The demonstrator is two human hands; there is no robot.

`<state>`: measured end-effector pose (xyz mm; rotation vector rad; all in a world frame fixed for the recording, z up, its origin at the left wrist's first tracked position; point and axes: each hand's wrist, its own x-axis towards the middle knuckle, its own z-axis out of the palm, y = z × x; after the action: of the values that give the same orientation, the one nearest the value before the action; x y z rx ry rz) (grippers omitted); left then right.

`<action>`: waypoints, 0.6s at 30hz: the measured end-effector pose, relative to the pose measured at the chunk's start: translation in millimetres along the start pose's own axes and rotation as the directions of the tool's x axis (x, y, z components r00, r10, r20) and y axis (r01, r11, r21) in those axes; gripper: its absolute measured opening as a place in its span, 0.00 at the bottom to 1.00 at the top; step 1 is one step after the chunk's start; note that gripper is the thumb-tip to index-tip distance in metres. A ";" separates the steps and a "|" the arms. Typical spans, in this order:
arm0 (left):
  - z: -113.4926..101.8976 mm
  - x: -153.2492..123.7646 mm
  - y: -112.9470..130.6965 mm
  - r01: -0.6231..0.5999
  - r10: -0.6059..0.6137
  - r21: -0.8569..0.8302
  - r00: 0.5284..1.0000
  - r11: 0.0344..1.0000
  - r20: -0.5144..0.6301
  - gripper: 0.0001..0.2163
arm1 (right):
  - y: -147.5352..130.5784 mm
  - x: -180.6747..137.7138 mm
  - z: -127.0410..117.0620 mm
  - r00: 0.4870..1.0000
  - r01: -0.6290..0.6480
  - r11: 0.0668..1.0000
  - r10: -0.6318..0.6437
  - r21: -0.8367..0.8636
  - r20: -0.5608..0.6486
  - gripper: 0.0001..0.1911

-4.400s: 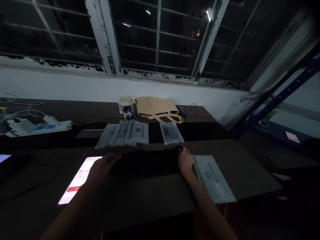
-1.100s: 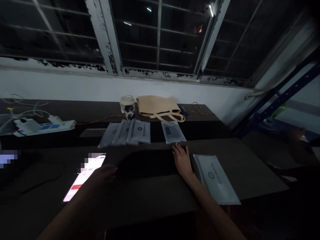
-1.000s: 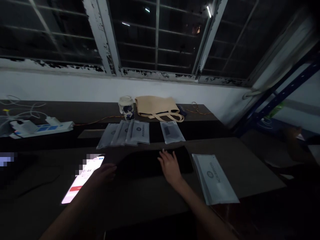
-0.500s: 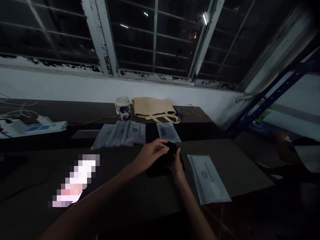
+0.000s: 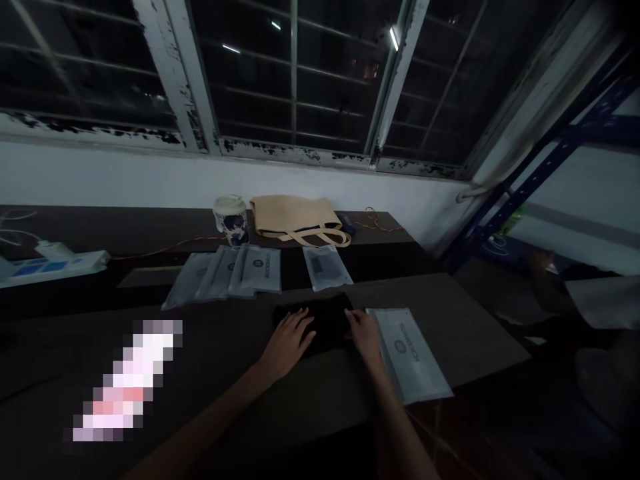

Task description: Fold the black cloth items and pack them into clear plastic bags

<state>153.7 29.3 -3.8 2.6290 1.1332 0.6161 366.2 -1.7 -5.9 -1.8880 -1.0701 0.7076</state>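
A black folded cloth [image 5: 324,319] lies on the dark table [image 5: 300,407] in front of me. My left hand [image 5: 287,341] rests flat on the cloth's left part, fingers spread. My right hand [image 5: 364,333] lies flat on its right edge, fingers stretched out. Just right of that hand sits a grey plastic pouch [image 5: 410,353] with a round logo. Neither hand holds anything.
Several grey pouches [image 5: 227,273] and a single one [image 5: 326,267] lie on the rear ledge, behind them a paper cup [image 5: 230,219] and a tan tote bag [image 5: 295,217]. A lit phone [image 5: 125,380] lies left. A power strip [image 5: 50,267] sits far left.
The long black cloth has been folded into a short block. My left hand came across from beside the phone, and both hands now press flat on the cloth.
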 end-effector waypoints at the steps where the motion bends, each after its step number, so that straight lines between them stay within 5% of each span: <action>1: -1.7 0.8 1.8 0.012 -0.012 -0.005 1.000 1.000 -0.019 0.19 | -0.3 0.0 -0.6 1.000 -0.005 1.000 0.005 0.003 0.007 0.21; 14: -8.9 26.7 24.0 -0.033 0.031 -0.054 0.999 0.998 -0.045 0.14 | 0.2 4.8 1.8 0.996 -0.070 0.995 0.066 0.068 0.062 0.17; 18: -8.3 19.4 21.7 -0.165 0.166 -0.032 0.986 0.986 0.023 0.19 | 1.7 6.6 1.2 0.997 -0.068 0.996 0.066 0.050 0.046 0.14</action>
<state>175.9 29.0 16.9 2.7162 0.8978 0.6234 369.1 4.1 -8.4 -1.8797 -1.0103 0.8108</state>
